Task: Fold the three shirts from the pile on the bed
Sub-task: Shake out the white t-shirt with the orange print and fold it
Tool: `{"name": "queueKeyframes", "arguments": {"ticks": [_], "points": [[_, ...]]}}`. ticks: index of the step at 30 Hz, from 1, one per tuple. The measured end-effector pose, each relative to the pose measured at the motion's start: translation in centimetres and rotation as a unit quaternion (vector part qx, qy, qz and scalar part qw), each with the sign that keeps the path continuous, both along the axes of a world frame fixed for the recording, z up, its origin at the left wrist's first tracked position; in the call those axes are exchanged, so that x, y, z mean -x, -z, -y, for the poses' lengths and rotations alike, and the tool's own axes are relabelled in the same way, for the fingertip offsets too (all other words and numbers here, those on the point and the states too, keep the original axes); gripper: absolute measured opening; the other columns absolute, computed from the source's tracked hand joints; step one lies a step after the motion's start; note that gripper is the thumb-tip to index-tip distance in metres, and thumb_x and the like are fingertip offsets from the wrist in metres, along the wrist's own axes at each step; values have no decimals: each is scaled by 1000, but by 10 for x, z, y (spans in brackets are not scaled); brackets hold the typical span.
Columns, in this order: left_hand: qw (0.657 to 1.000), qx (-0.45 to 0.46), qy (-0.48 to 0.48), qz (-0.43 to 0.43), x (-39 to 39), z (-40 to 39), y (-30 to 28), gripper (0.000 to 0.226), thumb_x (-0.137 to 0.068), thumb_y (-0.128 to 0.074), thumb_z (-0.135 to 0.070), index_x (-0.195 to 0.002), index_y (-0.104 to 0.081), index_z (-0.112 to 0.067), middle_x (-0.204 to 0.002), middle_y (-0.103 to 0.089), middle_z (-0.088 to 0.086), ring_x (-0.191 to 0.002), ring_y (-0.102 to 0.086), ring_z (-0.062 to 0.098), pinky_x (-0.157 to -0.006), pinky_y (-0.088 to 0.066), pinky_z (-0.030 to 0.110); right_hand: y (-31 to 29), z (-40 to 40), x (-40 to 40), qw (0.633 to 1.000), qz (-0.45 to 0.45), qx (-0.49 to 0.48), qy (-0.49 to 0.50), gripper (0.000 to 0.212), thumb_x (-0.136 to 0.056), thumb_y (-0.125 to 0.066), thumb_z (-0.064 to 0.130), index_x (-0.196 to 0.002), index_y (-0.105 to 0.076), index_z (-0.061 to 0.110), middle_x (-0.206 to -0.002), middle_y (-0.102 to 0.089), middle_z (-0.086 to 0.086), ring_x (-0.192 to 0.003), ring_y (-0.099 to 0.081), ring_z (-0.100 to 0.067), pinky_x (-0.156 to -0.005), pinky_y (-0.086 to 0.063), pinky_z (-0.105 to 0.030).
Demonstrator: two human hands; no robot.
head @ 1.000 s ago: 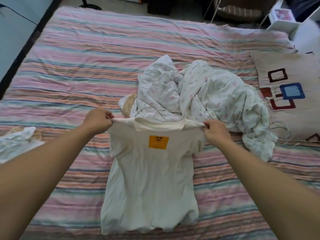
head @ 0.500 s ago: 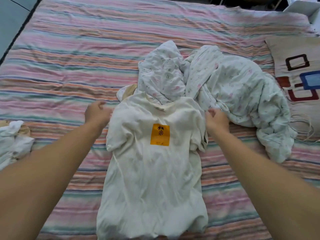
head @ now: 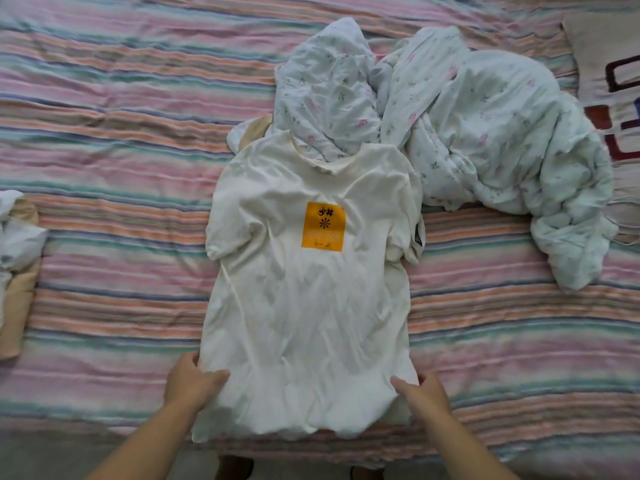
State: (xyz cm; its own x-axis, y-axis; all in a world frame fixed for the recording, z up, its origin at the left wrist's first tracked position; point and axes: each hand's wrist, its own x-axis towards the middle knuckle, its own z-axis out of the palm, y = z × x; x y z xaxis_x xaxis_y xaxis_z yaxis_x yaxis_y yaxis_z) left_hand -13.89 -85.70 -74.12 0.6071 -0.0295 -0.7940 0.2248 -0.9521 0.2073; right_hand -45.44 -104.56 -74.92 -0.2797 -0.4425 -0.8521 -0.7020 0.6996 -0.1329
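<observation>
A cream shirt point(head: 304, 306) with an orange patch point(head: 323, 226) lies spread flat on the striped bed point(head: 114, 133), collar away from me and sleeves tucked in at the sides. My left hand point(head: 192, 381) pinches its lower left edge, thumb on top of the cloth. At the lower right edge my right hand point(head: 420, 393) holds the shirt the same way. A bit of a beige and white garment point(head: 251, 129) peeks out beyond the collar. More white and beige clothes point(head: 17, 258) lie at the left edge.
A crumpled pale floral quilt point(head: 485, 133) lies right behind the shirt's collar and runs along its right side. A patterned pillow point(head: 609, 64) sits at the far right. The bed's near edge runs just below the shirt's hem.
My hands let go of the shirt's shoulders, laid it flat, and moved down to its lower edges. The view tilted down and closer to the bed.
</observation>
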Motion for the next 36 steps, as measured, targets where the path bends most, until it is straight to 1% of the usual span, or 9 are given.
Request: {"name": "queueKeyframes", "arguments": {"ticks": [5, 10, 12, 16, 19, 22, 25, 28, 36], "points": [[993, 14, -118, -20, 16, -21, 10, 57, -76, -80, -16, -125, -58, -1, -118, -65, 19, -101, -62, 38, -92, -53, 47, 1, -18, 3, 997, 47, -7, 66, 47, -85, -77, 24, -119, -64, -5, -107, -67, -17, -99, -63, -36, -76, -53, -40], [976, 40, -203, -74, 18, -43, 7, 40, -71, -84, -20, -102, -68, 1, -99, -72, 20, -91, -68, 40, -81, -58, 54, -19, -27, 7, 994, 94, -4, 48, 46, -86, -77, 26, -119, -65, -3, -102, -67, -12, -96, -62, -30, -78, -50, -35], [974, 58, -190, -105, 21, -50, -1, 38, -73, -82, -13, -106, -68, 1, -99, -73, 20, -90, -68, 40, -73, -58, 48, -28, -29, 13, 993, 107, -17, 42, 49, -84, -79, 26, -120, -67, -5, -94, -70, -7, -89, -65, -26, -66, -52, -31], [975, 71, -116, -174, 28, -65, -20, 47, -48, -87, -8, -93, -73, -3, -86, -78, 17, -82, -71, 38, -72, -56, 42, -37, -36, 23, 985, 161, -54, 1, 78, -42, -99, 43, -106, -73, 6, -82, -76, 6, -80, -69, -16, -48, -53, -20], [981, 61, -69, -170, 29, -80, -22, 40, -46, -83, -14, -84, -74, -3, -70, -78, 8, -75, -71, 32, -72, -54, 37, -33, -45, 30, 986, 152, -56, -27, 46, -70, -89, 15, -110, -73, -1, -81, -75, 3, -74, -68, -15, -46, -52, -15], [981, 67, -116, -139, 27, -94, -17, 28, -71, -78, 1, -98, -71, 3, -70, -75, 9, -73, -68, 31, -65, -54, 35, -28, -53, 45, 994, 106, -27, -13, 20, -85, -77, 8, -102, -74, -3, -59, -72, 10, -59, -68, -9, -42, -49, -13], [977, 51, -159, -133, 28, -104, -20, 9, -85, -68, 0, -93, -67, 5, -55, -68, 12, -47, -62, 27, -40, -51, 26, -20, -66, 67, 997, 72, -35, -4, 26, -84, -78, 13, -105, -74, -2, -61, -72, 11, -64, -71, -11, -60, -56, -20], [981, 16, -130, -142, 30, -118, -21, 17, -90, -66, -6, -78, -62, 6, -41, -50, 12, -26, -41, 16, -36, -38, 18, -13, -76, 88, 997, 38, -67, -5, 40, -80, -82, 16, -111, -73, -7, -81, -74, -4, -90, -71, -30, -87, -55, -36], [989, -80, 42, -118, 24, -117, -18, 20, -81, -75, -20, -77, -74, -1, -59, -70, 12, -51, -62, 23, -49, -42, 24, -16, -68, 72, 992, -32, -73, -98, 30, -77, -81, 25, -102, -71, 12, -106, -75, -9, -93, -69, -26, -88, -56, -38]]}}
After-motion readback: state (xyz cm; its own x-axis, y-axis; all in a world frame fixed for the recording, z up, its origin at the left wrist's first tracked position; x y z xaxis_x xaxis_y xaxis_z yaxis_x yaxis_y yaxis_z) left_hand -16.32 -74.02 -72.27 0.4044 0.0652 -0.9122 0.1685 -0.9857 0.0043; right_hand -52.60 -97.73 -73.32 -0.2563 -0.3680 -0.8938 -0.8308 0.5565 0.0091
